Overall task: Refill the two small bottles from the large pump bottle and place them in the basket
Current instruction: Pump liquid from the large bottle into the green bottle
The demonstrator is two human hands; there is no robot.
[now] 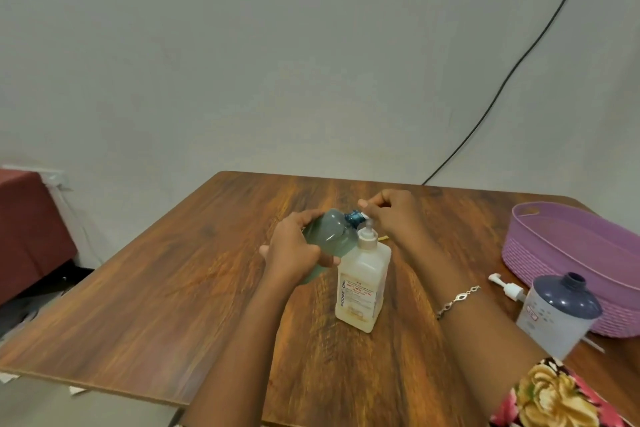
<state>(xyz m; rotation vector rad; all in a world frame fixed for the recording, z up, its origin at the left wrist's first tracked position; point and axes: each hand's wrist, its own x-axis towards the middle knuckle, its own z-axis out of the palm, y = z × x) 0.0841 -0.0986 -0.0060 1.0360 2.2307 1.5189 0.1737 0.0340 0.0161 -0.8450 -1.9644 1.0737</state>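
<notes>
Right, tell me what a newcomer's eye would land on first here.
At the centre of the wooden table, the left hand grips a tilted green bottle. Its blue neck is at the nozzle of the upright large pump bottle, whose pump head the right hand covers with curled fingers. At the right edge sits a purple basket, with a small white bottle, its dark blue top open, and a loose white pump in front.

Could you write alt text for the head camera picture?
A person's left hand tilts a small green bottle to the spout of a large pump bottle, whose top the right hand grips, over a wooden table. A second small bottle stands open beside a purple basket.
</notes>
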